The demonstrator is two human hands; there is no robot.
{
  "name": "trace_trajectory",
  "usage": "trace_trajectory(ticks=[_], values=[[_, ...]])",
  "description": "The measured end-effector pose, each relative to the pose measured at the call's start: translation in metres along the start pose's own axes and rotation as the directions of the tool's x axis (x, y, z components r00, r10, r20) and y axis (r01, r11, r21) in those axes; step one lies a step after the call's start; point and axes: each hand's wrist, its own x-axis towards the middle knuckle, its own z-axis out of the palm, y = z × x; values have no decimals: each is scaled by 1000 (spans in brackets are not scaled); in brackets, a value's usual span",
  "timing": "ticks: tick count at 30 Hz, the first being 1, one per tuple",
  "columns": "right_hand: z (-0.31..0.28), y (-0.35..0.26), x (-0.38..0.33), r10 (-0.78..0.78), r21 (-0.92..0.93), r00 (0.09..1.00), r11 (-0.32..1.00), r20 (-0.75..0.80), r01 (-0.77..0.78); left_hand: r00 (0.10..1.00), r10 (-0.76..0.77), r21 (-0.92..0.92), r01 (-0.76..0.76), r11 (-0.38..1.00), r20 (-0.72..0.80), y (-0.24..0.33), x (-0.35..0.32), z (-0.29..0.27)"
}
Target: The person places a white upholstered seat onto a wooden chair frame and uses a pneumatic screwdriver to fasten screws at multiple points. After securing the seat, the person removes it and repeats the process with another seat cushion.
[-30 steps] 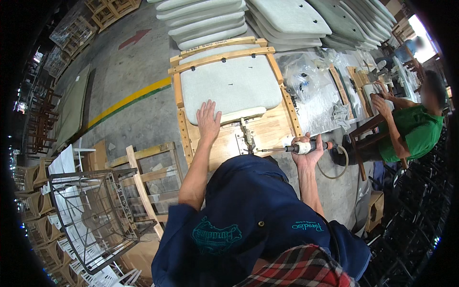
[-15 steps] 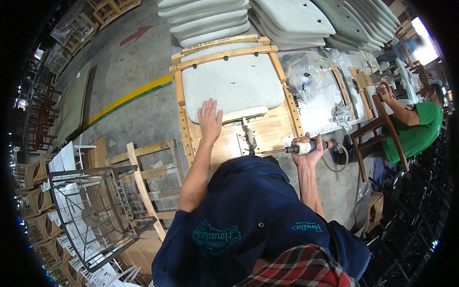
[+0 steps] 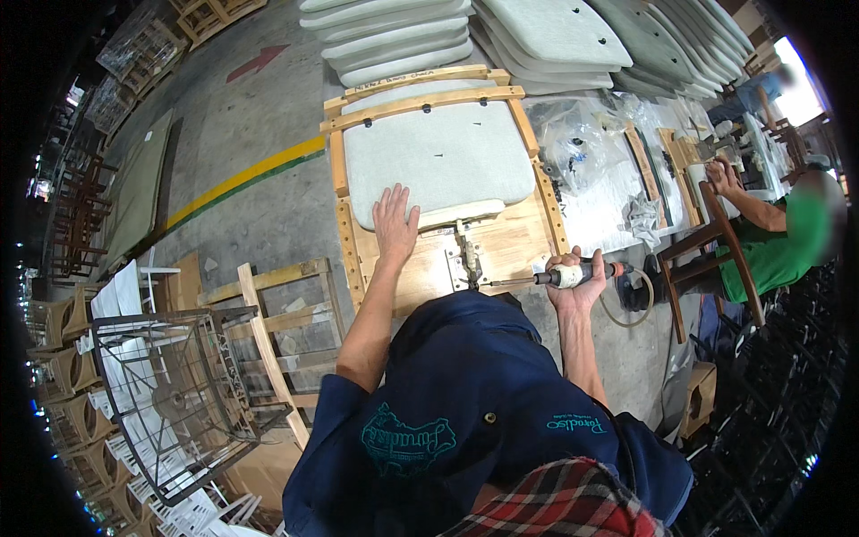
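Note:
My left hand lies flat with its fingers stretched out on the lower left of a pale grey upholstered cushion. The cushion sits in a wooden jig whose crossbar passes over its far end. A couple of small dark screws stand in its surface. Against its near edge rests a padded block joined to a metal toggle clamp. Off the jig's near right corner, my right hand is wrapped round a power screwdriver with a hose, its long bit pointing left toward the clamp.
Stacked cushions stand beyond the jig. To the right, a plastic bag of small dark parts lies on a covered table. A co-worker in green handles a brown wooden chair frame. At left are a wire-frame cart and a wooden pallet.
Both my hands keep their places on the cushion and the screwdriver. The whole view has shifted very slightly, and the co-worker at right has moved a little.

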Motion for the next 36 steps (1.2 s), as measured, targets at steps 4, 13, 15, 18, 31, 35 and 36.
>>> trace_trajectory(ticks=[4,13,15,18,31,35,36], values=[[2,0,-1,9,4,1000,1000,-8,-9,1000,1,-2,-1,1000,-4,-1,-1,0],[4,-2,-1,10,-2,1000,1000,11,-10,999,24,-20,-25,999,-30,-1,-1,0],[5,-1,-2,9,-4,1000,1000,22,-9,999,21,-18,-21,1000,-34,-1,-1,0],[8,0,-4,8,-7,999,1000,36,-8,1000,11,-11,-12,1000,-28,-1,-1,1],[5,0,-4,3,-11,1000,1000,23,-2,998,24,-8,-24,1000,-52,-5,-1,5],[4,-1,-4,-18,-25,1000,1000,11,18,998,31,-27,-33,999,-60,-3,-2,5],[5,0,-4,-21,-27,1000,999,2,21,998,30,-26,-31,999,-59,-3,-2,4]])
